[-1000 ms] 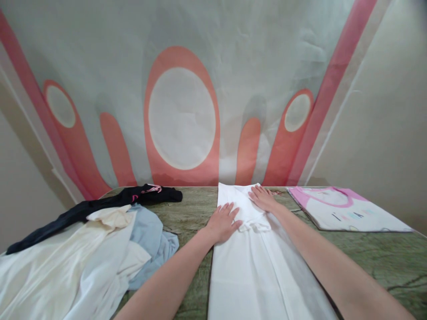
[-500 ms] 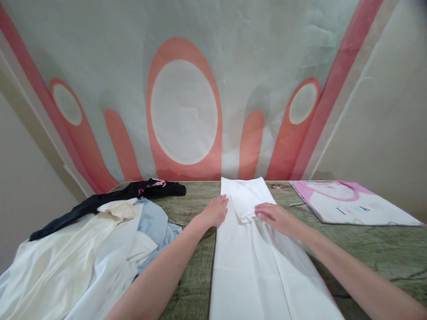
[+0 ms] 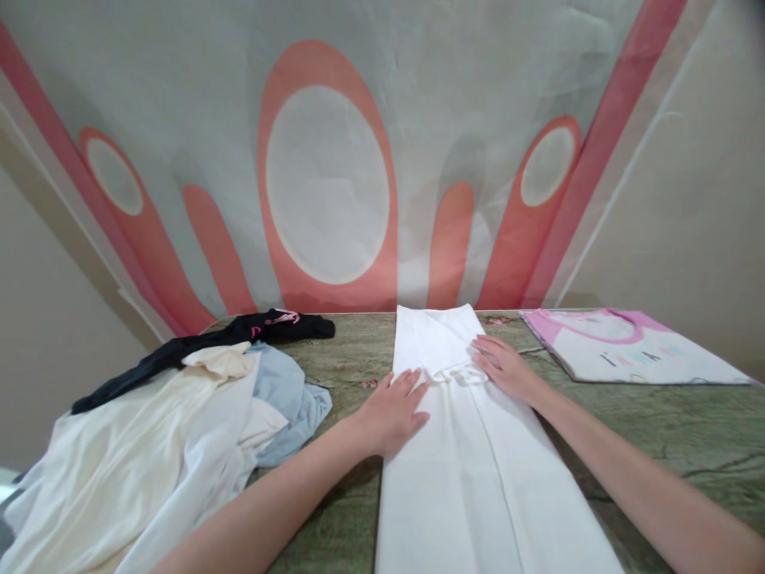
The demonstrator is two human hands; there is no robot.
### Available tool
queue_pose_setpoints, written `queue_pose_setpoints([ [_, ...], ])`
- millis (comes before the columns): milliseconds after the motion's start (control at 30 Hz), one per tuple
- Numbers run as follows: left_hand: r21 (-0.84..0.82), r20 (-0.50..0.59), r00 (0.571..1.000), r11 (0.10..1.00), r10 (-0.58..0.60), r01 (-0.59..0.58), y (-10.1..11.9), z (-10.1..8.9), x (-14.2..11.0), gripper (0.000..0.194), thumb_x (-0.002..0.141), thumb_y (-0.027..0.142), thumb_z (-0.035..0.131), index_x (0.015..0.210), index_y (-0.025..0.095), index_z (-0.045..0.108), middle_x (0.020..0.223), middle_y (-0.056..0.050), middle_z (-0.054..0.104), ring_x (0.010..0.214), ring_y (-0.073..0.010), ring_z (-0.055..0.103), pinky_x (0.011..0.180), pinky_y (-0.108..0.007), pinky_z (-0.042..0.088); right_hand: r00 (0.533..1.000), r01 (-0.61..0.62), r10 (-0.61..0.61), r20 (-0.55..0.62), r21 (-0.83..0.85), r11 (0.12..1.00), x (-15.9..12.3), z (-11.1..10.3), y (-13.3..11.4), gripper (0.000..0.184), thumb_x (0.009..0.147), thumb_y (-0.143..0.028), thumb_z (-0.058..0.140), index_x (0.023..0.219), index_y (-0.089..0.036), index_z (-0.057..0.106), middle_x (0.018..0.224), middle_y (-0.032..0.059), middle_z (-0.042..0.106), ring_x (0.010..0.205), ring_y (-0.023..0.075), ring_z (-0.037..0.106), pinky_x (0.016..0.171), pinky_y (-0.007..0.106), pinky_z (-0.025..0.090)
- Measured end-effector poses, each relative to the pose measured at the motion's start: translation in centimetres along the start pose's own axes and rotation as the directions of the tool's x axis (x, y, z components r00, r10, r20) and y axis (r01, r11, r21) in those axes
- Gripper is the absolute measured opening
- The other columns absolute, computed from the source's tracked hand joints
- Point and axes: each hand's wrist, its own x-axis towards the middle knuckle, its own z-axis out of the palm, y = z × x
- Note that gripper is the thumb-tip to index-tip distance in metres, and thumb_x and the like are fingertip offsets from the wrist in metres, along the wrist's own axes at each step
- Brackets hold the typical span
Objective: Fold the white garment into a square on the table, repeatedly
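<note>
A long white garment [image 3: 448,478], folded into a narrow strip, lies lengthwise on the wood-patterned table [image 3: 347,486]. Its far end has a gathered, ruffled edge across the middle. My left hand [image 3: 398,410] rests flat on the garment's left edge, fingers spread. At the right edge, beside the ruffle, my right hand [image 3: 505,367] lies on the cloth with its fingers stretched out. Neither hand grips anything.
A loose heap of cream and white clothes [image 3: 137,462] lies on the left, with a light blue garment [image 3: 292,406] and a black one [image 3: 161,355]. At the right lies a folded pink-and-white T-shirt [image 3: 627,351]. A patterned wall hanging [image 3: 508,72] rises behind the table.
My left hand has come nearer along the left edge and its fingers have spread. My right hand has shifted outward from the ruffle to the right edge. The ruffled part looks flatter.
</note>
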Motion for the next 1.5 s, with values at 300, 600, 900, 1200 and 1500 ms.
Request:
queue_pose_setpoints([
  [300,0.037,-0.013,0.996,0.996,-0.085,0.085,-3.0,1.4,1.7,0.056,0.094,0.046,0.018,0.14,0.016,0.022,0.149,-0.009,0.014,0.136,-0.0216,0.012,0.109,-0.041,0.007,0.962,0.03,0.05,0.269,-0.285,0.958,-0.1,1.4,-2.0,0.062,0.087,-0.06,0.024,0.138,-0.026,0.033,0.147,0.0035,0.024,0.134,0.0284,0.021,0.107,0.047,0.016],
  [600,0.088,0.058,0.994,0.992,-0.097,0.092,-6.9,0.6,5.8,0.061,0.092,0.051,0.014,0.142,0.016,0.017,0.149,-0.008,0.009,0.136,-0.0214,0.009,0.108,-0.043,0.009,0.952,0.014,0.097,0.29,-0.36,0.933,4.6,2.3,-0.5,0.063,0.088,-0.059,0.019,0.138,-0.024,0.031,0.148,0.0047,0.024,0.134,0.0262,0.022,0.107,0.044,0.017],
  [900,0.078,0.007,0.995,0.992,-0.101,0.1,-7.1,0.7,5.5,0.057,0.093,0.048,0.016,0.139,0.015,0.025,0.148,-0.01,0.016,0.135,-0.0224,0.015,0.107,-0.041,0.013,0.994,0.027,0.011,0.108,-0.343,0.939,4.8,0.6,-2.1,0.048,0.085,-0.049,0.04,0.121,-0.019,0.051,0.133,0.0111,0.046,0.121,0.0267,0.038,0.101,0.043,0.024],
  [1200,0.041,-0.039,0.997,0.997,-0.067,0.068,-4.2,1.6,-1.2,0.053,0.095,0.043,0.018,0.141,0.017,0.021,0.148,-0.009,0.016,0.135,-0.0211,0.015,0.107,-0.041,0.016,0.989,-0.024,0.008,0.146,0.109,0.994,-2.6,0.1,-9.4,0.033,0.079,-0.026,0.049,0.112,-0.02,0.049,0.08,0.0006,0.062,0.069,0.0155,0.055,0.067,0.028,0.043],
  [1500,0.033,-0.151,0.986,0.997,-0.068,0.074,-3.8,2.1,-1.8,0.05,0.095,0.043,0.021,0.139,0.02,0.027,0.147,-0.008,0.021,0.134,-0.0202,0.019,0.108,-0.04,0.016,0.979,-0.097,0.058,0.194,0.199,0.975,-3.5,2.1,-12.5,0.038,0.076,-0.03,0.055,0.112,-0.02,0.049,0.073,-0.0015,0.058,0.062,0.0138,0.053,0.062,0.027,0.042],
])
